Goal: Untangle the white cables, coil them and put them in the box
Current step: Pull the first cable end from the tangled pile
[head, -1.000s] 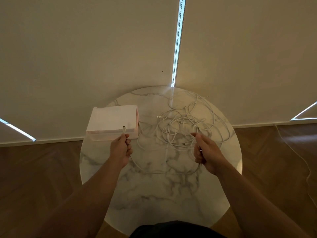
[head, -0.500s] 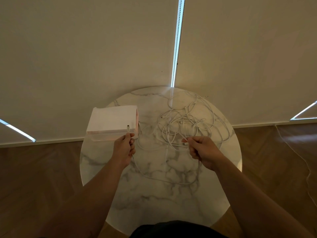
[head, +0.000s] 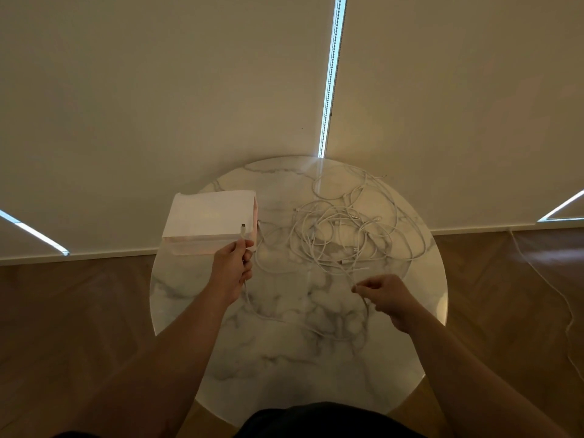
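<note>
- Fingers of left hand (head: 232, 273) pinch a plug end (head: 242, 230) by the rim-side box (head: 205, 216); right hand (head: 387, 295) pinches a strand (head: 366, 303).
- White cables (head: 344, 229) lie tangled far-right on the table (head: 284, 358), with open marble nearer.
- Right hand has drawn back.

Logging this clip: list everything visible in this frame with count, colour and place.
table: one, white marble with grey veins, round, centre.
box: one, white, table's far left.
cable tangle: one heap, white, table's far right; cable count unclear.
held cable: one, white, sagging from hand to hand; its plug upright by the box.
floor cable: one, pale, floor at right.
blinds: at least two, beige, behind the table.
floor: brown wood, either side.
left hand: pinches held cable beside the box.
right hand: pinches held cable, nearer than the tangle.
</note>
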{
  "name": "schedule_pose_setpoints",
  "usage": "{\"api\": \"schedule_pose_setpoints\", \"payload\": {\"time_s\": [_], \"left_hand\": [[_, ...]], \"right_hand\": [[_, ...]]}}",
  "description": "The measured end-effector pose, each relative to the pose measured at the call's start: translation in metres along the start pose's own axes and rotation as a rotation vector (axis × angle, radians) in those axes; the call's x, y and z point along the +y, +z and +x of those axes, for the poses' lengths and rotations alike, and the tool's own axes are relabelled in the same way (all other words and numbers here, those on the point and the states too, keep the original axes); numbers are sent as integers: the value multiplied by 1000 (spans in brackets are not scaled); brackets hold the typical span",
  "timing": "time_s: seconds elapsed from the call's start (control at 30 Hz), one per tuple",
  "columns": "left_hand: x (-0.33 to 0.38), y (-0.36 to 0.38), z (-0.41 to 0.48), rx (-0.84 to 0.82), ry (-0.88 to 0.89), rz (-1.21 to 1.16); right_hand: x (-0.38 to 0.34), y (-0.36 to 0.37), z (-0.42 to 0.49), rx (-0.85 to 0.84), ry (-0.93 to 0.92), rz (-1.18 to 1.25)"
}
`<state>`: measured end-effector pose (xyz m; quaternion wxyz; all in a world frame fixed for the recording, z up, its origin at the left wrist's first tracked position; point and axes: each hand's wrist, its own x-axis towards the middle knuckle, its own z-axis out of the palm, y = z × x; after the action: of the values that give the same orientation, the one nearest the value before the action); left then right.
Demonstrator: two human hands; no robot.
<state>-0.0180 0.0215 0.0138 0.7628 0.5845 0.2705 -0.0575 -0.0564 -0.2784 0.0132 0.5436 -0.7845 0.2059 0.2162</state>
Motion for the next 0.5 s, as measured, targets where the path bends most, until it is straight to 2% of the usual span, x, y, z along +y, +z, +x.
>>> {"api": "schedule_pose_setpoints", "payload": {"time_s": [0.17, 0.33, 0.5], "left_hand": [[0, 12, -16, -152, 10, 91], [-5, 40, -34, -399, -12, 120], [-8, 58, -51, -463, -81, 73]], "right_hand": [[-55, 11, -11, -192, -109, 413], [-94, 32, -13, -245, -148, 430], [-98, 47, -6, -161, -169, 434]]}}
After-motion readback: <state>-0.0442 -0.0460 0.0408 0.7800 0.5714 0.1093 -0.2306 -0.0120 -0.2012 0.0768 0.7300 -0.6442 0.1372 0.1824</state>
